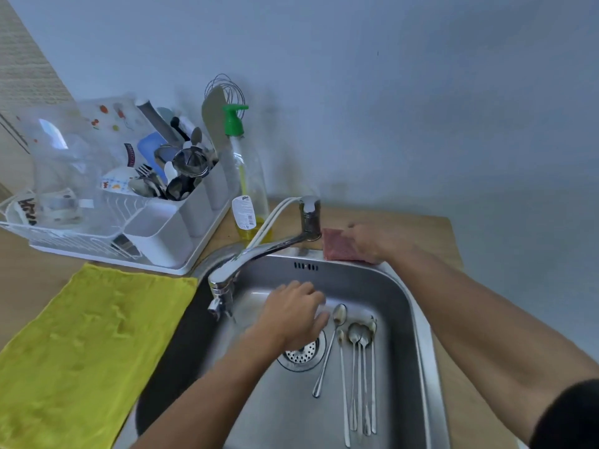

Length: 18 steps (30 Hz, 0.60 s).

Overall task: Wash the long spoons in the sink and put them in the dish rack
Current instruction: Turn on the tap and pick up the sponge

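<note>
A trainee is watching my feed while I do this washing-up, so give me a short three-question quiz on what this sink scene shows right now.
1. True or false: the spoons lie in the sink.
2. The right hand is on: A the sponge, B a pan, C a kettle.
3. Fill in: the dish rack stands on the sink's ____ side.

Key: 1 true; 2 A; 3 left.
</note>
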### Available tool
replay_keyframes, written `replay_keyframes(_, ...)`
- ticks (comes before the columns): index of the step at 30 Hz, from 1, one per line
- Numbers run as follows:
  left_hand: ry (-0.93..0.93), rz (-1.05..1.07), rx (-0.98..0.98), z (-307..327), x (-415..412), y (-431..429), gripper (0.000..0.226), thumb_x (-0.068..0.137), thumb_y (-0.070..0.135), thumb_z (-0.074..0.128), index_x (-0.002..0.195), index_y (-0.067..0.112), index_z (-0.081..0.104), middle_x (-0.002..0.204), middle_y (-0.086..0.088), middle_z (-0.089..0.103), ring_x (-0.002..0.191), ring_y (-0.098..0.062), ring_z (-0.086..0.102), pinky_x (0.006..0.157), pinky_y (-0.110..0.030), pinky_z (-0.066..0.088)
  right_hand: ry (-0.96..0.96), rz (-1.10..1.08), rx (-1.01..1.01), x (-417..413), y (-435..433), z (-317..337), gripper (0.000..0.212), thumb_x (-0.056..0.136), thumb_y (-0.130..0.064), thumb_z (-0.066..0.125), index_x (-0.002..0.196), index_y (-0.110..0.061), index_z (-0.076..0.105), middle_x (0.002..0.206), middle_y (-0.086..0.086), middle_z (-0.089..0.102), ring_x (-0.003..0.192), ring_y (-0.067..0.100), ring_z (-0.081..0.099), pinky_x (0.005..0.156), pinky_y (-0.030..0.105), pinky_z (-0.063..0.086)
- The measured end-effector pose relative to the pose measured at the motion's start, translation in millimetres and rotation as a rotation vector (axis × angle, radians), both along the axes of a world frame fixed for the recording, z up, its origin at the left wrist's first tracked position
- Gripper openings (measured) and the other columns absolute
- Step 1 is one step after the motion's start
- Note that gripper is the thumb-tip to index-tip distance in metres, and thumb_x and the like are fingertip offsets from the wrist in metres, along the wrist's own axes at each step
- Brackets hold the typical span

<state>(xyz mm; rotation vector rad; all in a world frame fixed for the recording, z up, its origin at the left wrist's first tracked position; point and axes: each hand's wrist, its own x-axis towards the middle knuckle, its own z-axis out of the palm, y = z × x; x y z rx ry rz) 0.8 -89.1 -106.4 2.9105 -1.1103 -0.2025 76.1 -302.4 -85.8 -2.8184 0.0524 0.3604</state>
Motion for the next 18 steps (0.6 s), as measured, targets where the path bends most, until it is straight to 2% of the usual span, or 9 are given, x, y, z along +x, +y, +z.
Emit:
replay_keyframes(2,0.06,0.033,0.03,-22.8,-2.5,-10.2,0.041,0.095,0.043,0.034,0.121,0.02,0.056,0.121,-0.006,0.059,0.112,-0.027,0.053,0.094,-0.038,0.043,-0.004,0.032,0.01,2.3,-6.2,-11.1,0.032,0.096,-0.033,0.041,0.115,-0.021,0.064,0.126,0.006,0.062,0.109,0.026,0.058,0.098,0.036,0.045)
replay_keyframes(5,0.146,0.098,0.084,-53.1,-8.1,-18.9,0.042,0.095,0.04,0.036,0.122,0.016,0.055,0.123,-0.01,0.059,0.111,-0.03,0.055,0.094,-0.04,0.043,0.031,0.136,-0.078,0.0,-11.8,-16.2,0.042,0.098,-0.025,0.044,0.139,-0.031,0.05,0.136,0.002,0.052,0.123,0.028,0.05,0.101,0.036,0.04)
replay_keyframes(7,0.19,0.147,0.109,-70.9,-7.6,-24.0,0.04,0.094,0.038,0.038,0.119,0.014,0.057,0.121,-0.011,0.061,0.11,-0.031,0.056,0.094,-0.04,0.045,0.012,0.202,-0.111,4.2,-16.0,-17.4,0.046,0.097,-0.023,0.047,0.141,-0.036,0.046,0.139,0.001,0.048,0.125,0.028,0.048,0.102,0.036,0.039)
replay_keyframes(10,0.234,0.224,0.133,-90.0,-6.0,-27.8,0.037,0.092,0.035,0.041,0.115,0.012,0.058,0.119,-0.012,0.063,0.109,-0.032,0.059,0.09,-0.039,0.047,0.013,0.26,-0.147,8.3,-19.8,-17.6,0.04,0.096,-0.026,0.049,0.135,-0.034,0.053,0.125,0.005,0.05,0.115,0.028,0.052,0.095,0.035,0.041)
replay_keyframes(13,0.292,0.276,0.177,-104.5,-7.6,-30.9,0.035,0.091,0.033,0.044,0.112,0.009,0.058,0.116,-0.014,0.064,0.106,-0.034,0.06,0.084,-0.039,0.048,0.009,0.263,-0.171,7.9,-22.4,-18.5,0.029,0.096,-0.03,0.048,0.123,-0.026,0.059,0.1,0.003,0.045,0.092,0.024,0.051,0.078,0.032,0.041)
replay_keyframes(16,0.33,0.314,0.191,-116.0,-12.1,-33.5,0.034,0.09,0.035,0.046,0.111,0.01,0.058,0.114,-0.013,0.064,0.104,-0.033,0.061,0.082,-0.038,0.048,-0.053,0.209,-0.131,3.0,-23.4,-24.4,0.026,0.096,-0.031,0.048,0.116,-0.021,0.061,0.095,0.001,0.041,0.09,0.024,0.048,0.075,0.032,0.036)
replay_keyframes(18,0.34,0.354,0.167,-122.0,-13.5,-35.2,0.03,0.09,0.031,0.046,0.11,0.011,0.057,0.114,-0.011,0.064,0.103,-0.032,0.062,0.081,-0.037,0.048,-0.127,0.14,-0.03,-3.0,-26.7,-30.7,0.024,0.095,-0.029,0.048,0.113,-0.019,0.061,0.093,0.0,0.043,0.089,0.023,0.046,0.077,0.033,0.036)
